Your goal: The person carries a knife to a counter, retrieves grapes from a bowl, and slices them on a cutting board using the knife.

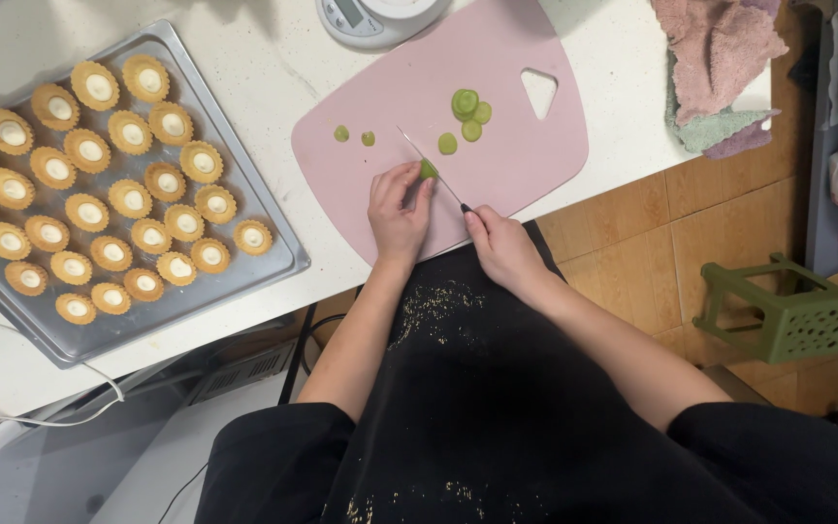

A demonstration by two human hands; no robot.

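Matt pink plastic cutting board (526, 155), dull metal tray (273, 233), seemingly terry cloth (720, 58).

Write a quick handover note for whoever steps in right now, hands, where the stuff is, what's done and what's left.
Left hand: pinching the small green fruit piece on the pink cutting board.
Right hand: gripping the knife, blade across that piece.
Done: a cluster of green slices lies further up the board, with two small bits to the side.
Left: the piece under the blade is not yet fully sliced.
Nearby: tray of filled tart shells, none with green on top.
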